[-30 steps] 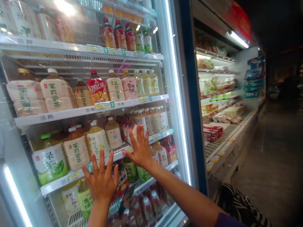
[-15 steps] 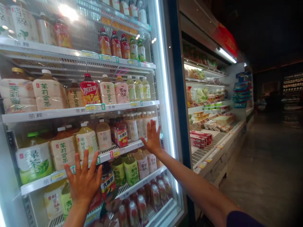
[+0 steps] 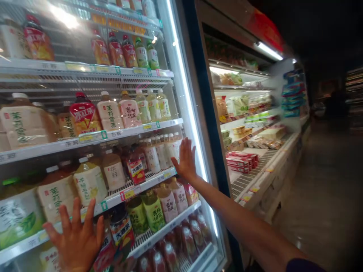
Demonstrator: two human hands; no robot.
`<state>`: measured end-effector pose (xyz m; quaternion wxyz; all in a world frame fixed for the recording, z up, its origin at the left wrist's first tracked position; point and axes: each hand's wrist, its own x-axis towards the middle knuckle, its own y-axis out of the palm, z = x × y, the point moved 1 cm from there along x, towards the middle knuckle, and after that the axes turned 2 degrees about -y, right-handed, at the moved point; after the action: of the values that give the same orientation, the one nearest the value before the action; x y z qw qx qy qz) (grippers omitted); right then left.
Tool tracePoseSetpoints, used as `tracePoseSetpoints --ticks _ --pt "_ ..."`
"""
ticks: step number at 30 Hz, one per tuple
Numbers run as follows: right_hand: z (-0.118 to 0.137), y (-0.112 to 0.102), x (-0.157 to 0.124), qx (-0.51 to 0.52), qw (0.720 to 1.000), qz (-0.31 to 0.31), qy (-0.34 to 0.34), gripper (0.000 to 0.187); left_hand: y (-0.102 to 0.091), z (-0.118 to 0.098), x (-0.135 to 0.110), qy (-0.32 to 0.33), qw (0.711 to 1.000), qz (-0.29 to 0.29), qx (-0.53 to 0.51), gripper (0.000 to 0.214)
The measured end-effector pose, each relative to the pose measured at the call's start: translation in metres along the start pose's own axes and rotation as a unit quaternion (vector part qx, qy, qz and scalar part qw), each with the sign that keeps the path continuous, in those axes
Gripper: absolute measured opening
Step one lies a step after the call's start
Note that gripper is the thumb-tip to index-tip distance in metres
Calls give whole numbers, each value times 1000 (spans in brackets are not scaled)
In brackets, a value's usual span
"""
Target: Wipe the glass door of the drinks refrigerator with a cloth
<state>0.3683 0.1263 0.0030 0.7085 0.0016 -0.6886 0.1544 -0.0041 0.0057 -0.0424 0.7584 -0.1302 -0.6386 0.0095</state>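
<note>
Both my hands are raised in front of a glass-fronted drinks fridge. My left hand point(image 3: 78, 240) is at the lower left, its fingers spread and nothing in it. Behind its fingertips stands a large jasmine tea bottle point(image 3: 53, 194) on a white shelf. Farther right, my right hand point(image 3: 186, 160) is held up with the palm toward the glass, thumb out and fingers extended, near the fridge's lit right edge point(image 3: 184, 68). Small white-labelled bottles point(image 3: 152, 156) stand just left of it. Whether either palm touches the glass, I cannot tell.
Several shelves hold bottled teas, among them a red-labelled iced tea bottle point(image 3: 85, 115) and green bottles point(image 3: 154, 211). To the right, an open chilled case point(image 3: 279, 151) carries packaged food and red boxes point(image 3: 241, 161). A dim aisle floor point(image 3: 317, 181) runs along it.
The view has shifted, so the shelves sit farther left. My left hand appears lower and farther left; my right hand stays near the fridge edge with its fingers closer together.
</note>
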Motion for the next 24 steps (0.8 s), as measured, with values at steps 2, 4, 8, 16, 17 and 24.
tracePoseSetpoints --ticks 2,4,8,16,17,24 --pt "31 -2 -19 41 989 10 -145 102 1 1 0 4 1000 -4 11 84" --pt "74 -9 -36 73 929 53 -358 100 1 3 -1 5 1000 -10 24 83" --pt "126 -28 8 69 876 116 -463 91 1 7 -6 7 1000 10 23 84" --pt "158 -15 39 104 859 23 -500 101 4 8 -8 -1 1000 -7 29 79" --pt "157 -12 22 104 816 31 -568 97 4 8 -9 0 1000 -14 27 78" --pt "158 -29 96 83 838 67 -535 88 4 8 -8 20 999 -21 33 79"
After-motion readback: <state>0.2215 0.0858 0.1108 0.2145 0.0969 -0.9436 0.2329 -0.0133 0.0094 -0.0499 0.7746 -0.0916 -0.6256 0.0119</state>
